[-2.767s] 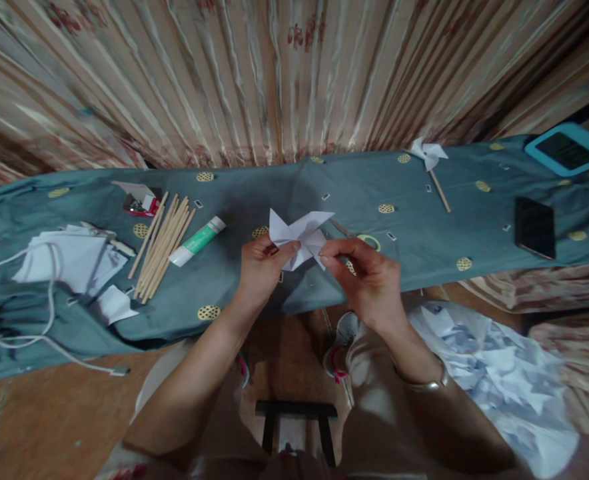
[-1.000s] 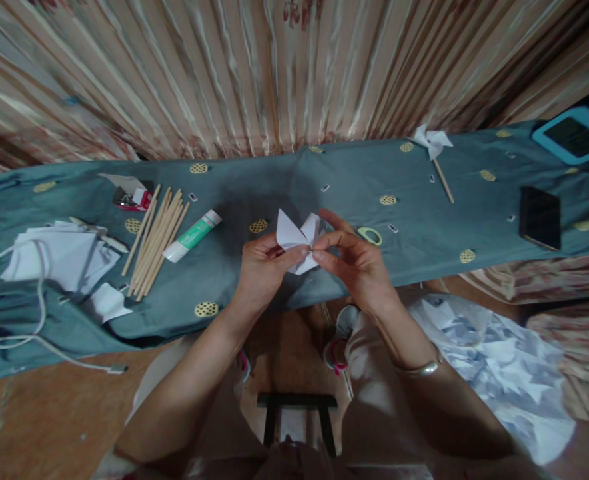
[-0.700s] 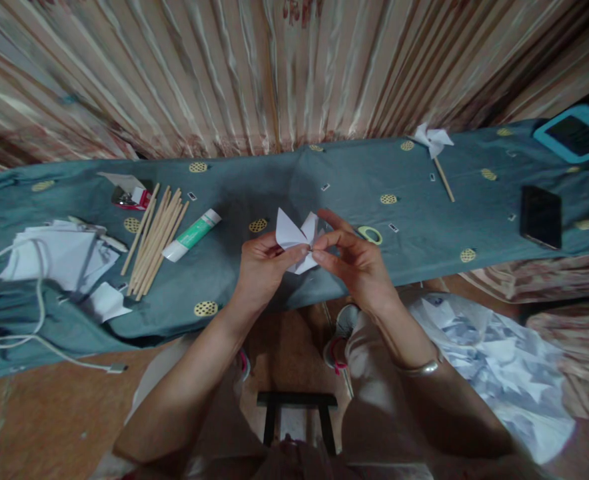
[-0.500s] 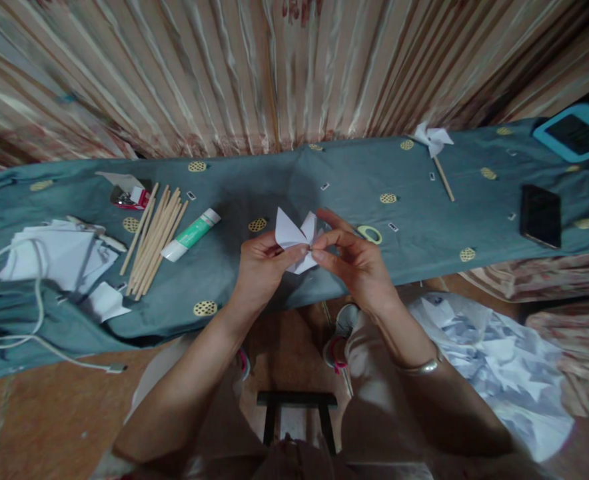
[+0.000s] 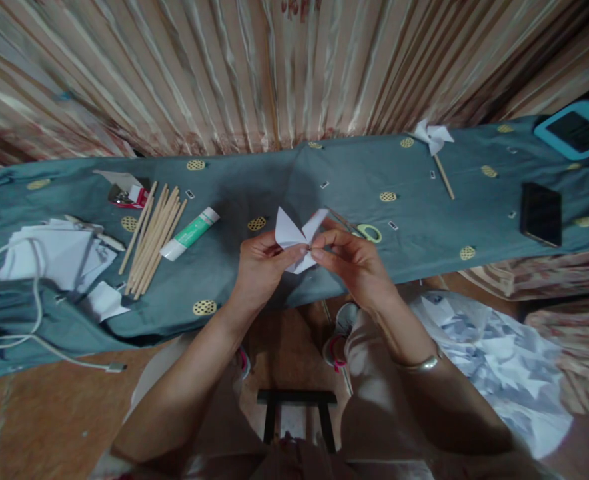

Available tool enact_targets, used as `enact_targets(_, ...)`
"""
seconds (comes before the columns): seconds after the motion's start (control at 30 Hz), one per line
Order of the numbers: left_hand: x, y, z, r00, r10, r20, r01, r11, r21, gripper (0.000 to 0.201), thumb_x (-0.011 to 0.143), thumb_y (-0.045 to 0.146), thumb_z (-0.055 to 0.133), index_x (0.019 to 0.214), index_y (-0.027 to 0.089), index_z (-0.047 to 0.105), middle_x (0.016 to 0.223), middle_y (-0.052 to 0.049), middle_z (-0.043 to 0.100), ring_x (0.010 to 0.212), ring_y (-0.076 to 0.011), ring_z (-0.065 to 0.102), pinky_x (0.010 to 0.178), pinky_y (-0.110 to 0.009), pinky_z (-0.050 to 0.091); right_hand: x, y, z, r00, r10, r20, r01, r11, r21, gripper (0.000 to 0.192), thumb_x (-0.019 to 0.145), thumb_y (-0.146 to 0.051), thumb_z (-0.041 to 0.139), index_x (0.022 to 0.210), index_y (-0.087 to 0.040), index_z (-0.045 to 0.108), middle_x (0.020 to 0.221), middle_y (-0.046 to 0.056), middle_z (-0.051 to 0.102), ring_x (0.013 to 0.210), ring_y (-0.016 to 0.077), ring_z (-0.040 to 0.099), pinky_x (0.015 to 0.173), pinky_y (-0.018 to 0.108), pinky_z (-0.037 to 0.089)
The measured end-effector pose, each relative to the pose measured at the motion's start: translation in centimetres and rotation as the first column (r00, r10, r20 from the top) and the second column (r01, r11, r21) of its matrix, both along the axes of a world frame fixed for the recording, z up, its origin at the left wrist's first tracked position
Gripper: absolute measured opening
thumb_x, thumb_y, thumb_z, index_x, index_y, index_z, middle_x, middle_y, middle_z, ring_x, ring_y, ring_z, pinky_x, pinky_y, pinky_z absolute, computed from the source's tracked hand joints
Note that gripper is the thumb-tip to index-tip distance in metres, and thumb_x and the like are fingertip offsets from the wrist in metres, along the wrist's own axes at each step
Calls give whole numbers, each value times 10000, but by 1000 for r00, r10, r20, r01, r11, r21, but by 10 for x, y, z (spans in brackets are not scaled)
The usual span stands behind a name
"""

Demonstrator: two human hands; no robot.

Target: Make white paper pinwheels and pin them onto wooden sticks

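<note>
Head view: our left hand (image 5: pixel 262 267) and right hand (image 5: pixel 355 261) pinch folded white paper (image 5: pixel 297 241) above green cloth (image 5: pixel 284 190); paper's two pointed flaps aim up, away from us.

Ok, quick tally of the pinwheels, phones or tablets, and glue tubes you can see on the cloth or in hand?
Paper pinwheels: 2, the folded paper pinwheel pinched by left hand and right hand, and the finished pinwheel on a stick
Screens: 2, black phone and blue-cased tablet
Glue tube: 1
Total: 5
</note>
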State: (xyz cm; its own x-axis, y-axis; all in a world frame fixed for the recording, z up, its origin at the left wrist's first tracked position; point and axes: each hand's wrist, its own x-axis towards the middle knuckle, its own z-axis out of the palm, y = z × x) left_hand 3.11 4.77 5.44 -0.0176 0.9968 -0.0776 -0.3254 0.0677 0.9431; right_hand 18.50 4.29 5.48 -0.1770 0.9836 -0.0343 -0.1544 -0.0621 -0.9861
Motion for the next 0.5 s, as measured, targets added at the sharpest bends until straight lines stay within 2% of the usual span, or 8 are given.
enact_targets(0.13, 0, 0, 0, 1000, -8, -4, 8, 1000, 12, 219, 538, 291, 894, 688, 193, 769, 673, 10, 734, 570, -110, 614, 597, -234, 520, -1, 0, 1, 997, 41, -67, -43, 999, -29, 160, 734, -357, 785, 757, -226, 695, 1083, 23, 629, 960, 167, 587, 875, 319, 447)
enact_targets(0.5, 1, 2, -3, 1000, -1, -15, 1, 1000, 0, 244, 529, 295, 895, 711, 191, 771, 695, 4, 740, 585, -114, 618, 606, -234, 515, -9, 0, 2, 977, 8, -214, -29, 995, -95, 145, 691, -331, 807, 722, -222, 717, 886, -9, 591, 815, 123, 539, 814, 284, 418)
